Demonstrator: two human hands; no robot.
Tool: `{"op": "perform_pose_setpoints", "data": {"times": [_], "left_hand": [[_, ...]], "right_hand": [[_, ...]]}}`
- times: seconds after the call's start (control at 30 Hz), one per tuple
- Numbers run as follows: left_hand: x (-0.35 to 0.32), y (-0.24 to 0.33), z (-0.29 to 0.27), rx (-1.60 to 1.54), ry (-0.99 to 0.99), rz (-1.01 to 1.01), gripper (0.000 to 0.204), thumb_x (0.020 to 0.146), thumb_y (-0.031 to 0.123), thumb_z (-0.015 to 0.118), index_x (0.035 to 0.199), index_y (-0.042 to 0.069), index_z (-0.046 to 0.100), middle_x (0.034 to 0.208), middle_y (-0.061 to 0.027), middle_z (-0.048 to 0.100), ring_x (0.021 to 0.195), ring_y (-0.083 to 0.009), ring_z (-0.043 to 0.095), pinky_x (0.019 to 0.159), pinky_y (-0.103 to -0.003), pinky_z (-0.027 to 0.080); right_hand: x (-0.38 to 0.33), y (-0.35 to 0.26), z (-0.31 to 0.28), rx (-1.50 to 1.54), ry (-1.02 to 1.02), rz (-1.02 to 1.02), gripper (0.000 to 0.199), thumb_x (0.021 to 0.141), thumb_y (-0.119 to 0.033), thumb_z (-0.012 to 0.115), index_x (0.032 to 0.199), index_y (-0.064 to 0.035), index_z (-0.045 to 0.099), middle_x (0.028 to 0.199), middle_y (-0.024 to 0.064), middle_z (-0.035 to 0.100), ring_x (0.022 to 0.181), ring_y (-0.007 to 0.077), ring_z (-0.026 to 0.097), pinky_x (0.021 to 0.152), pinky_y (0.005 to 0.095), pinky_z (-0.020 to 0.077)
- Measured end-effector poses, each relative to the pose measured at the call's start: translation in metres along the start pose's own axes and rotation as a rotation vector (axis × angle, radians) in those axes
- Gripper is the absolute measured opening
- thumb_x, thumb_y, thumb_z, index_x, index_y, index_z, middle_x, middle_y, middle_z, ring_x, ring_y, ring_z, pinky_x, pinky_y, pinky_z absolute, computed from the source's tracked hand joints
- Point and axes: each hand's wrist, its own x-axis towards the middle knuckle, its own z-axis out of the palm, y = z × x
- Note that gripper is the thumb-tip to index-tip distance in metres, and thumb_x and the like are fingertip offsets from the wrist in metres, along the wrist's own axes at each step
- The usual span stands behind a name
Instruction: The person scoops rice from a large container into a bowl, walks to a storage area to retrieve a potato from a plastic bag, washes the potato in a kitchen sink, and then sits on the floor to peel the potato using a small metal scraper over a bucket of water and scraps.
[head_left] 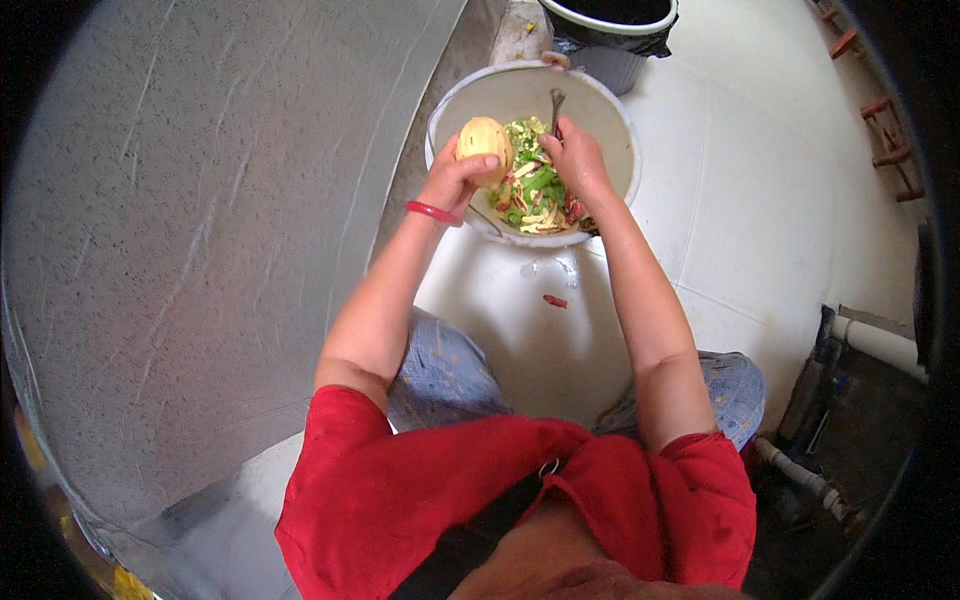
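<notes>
In my left hand is a rounded, peeled pale-yellow fruit or vegetable with a few dark specks; my thumb presses on its near side. My right hand is closed around a metal-handled tool. The handle's end points up and away from me, while its working end is hidden, so its kind is unclear. Both hands are over a wide white basin. Green, yellow and reddish peelings lie heaped inside it, between and below my hands.
Behind the basin stands a bin lined with a black bag. A reddish scrap and wet spots lie on the pale floor between my knees. A large grey sheet-like surface rises at left. Pipes run at lower right.
</notes>
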Motion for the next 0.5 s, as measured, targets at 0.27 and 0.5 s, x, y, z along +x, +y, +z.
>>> {"op": "perform_pose_setpoints", "data": {"times": [0.27, 0.5], "left_hand": [[-0.001, 0.014, 0.001, -0.114, -0.28, -0.086, 0.056, 0.065, 0.011, 0.061, 0.116, -0.001, 0.04, 0.106, -0.0132, 0.053, 0.098, -0.024, 0.053, 0.089, -0.035, 0.042], [-0.005, 0.01, -0.011, -0.134, -0.279, -0.043, 0.063, 0.06, 0.007, 0.064, 0.118, -0.001, 0.041, 0.108, -0.0118, 0.053, 0.1, -0.0229, 0.053, 0.089, -0.034, 0.042]], "right_hand": [[-0.014, -0.021, -0.007, 0.772, -0.592, 0.164, 0.017, 0.08, -0.011, 0.054, 0.096, -0.0049, 0.053, 0.07, -0.0011, 0.054, 0.056, 0.0026, 0.044, 0.046, 0.0167, 0.0364], [-0.012, -0.041, -0.009, 0.544, -0.77, 0.182, 0.029, 0.076, -0.012, 0.058, 0.104, -0.0056, 0.056, 0.076, 0.0015, 0.057, 0.061, 0.0068, 0.047, 0.055, 0.0215, 0.0411]]}}
